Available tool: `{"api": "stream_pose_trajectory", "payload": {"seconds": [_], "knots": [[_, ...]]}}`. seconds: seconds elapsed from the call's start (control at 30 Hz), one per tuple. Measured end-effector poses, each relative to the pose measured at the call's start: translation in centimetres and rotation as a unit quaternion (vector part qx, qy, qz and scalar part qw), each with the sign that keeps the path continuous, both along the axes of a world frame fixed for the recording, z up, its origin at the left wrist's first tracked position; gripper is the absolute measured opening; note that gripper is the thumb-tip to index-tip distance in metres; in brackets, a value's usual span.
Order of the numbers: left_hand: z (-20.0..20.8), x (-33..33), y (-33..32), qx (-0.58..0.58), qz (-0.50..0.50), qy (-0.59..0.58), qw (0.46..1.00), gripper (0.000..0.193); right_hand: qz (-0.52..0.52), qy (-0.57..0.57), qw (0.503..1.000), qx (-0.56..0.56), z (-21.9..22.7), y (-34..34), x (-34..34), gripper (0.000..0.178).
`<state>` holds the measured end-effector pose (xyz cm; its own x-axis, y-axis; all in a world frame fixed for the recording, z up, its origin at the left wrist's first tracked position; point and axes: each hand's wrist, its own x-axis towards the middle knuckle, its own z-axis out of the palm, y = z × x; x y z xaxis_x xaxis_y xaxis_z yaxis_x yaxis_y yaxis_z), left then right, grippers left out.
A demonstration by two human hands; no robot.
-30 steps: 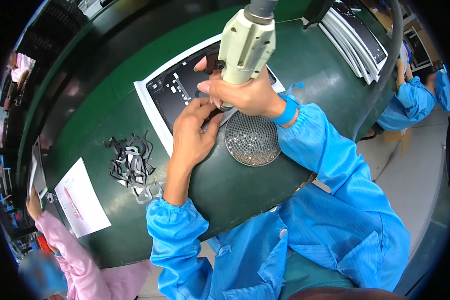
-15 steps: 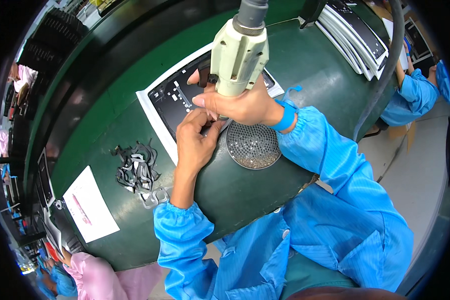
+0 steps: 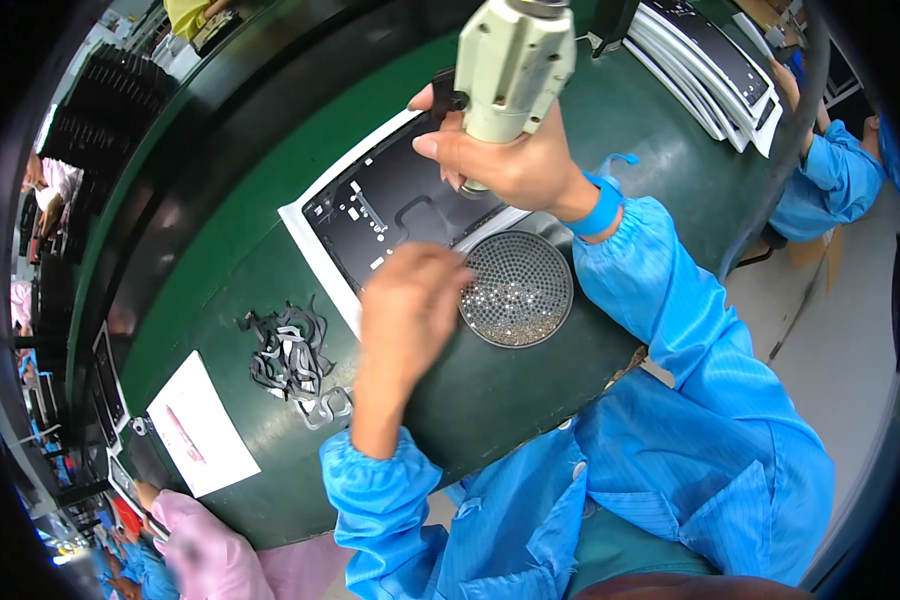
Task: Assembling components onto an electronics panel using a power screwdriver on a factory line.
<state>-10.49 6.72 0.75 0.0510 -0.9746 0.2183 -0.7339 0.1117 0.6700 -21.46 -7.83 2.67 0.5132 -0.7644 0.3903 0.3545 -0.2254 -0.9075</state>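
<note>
My right hand [image 3: 518,168] is wrapped round the lower body of a cream-coloured electric screwdriver [image 3: 513,72], which stands upright above a flat black panel [image 3: 345,240]. The driver's tip is hidden below my fingers. On the panel, which lies on a white sheet, are small white parts and a dark curved strip [image 3: 410,208]. My left hand [image 3: 410,312], smeared by motion, hovers between the panel's near edge and a round perforated tray [image 3: 500,270]. Small metal screws [image 3: 518,325] are heaped along the tray's near side. Whether my left fingers hold anything cannot be made out.
On the green table [image 3: 490,400], a tangle of grey and black strips [image 3: 292,352] lies left of my left arm. Further left are white paper [image 3: 210,430] and a pink pen [image 3: 185,435]. Stacked panels [image 3: 705,75] stand far right, beside a dark cable [image 3: 785,170]. Co-workers sit on both sides.
My left hand has come away from the screwdriver's tip and drawn back toward the tray. My right hand has lifted the screwdriver up and right, uncovering the curved strip on the panel.
</note>
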Motion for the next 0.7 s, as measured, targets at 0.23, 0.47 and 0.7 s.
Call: {"api": "stream_pose_trajectory", "payload": {"seconds": [0.23,0.47,0.7], "knots": [[2.2,6.9,1.6,0.173,0.38,-0.091,0.904,0.037,-0.088,0.026,0.993,-0.071,-1.8,-2.6,-0.1,0.015],[-0.1,8.1,1.4,0.386,0.294,-0.131,0.865,0.058,-0.123,0.027,0.992,-0.011,-1.1,-4.4,-1.5,0.019],[-1.4,9.3,0.4,0.084,0.325,0.31,0.889,0.01,-0.21,0.093,0.972,-0.053,-2.6,-7.2,-2.9,0.019]]}}
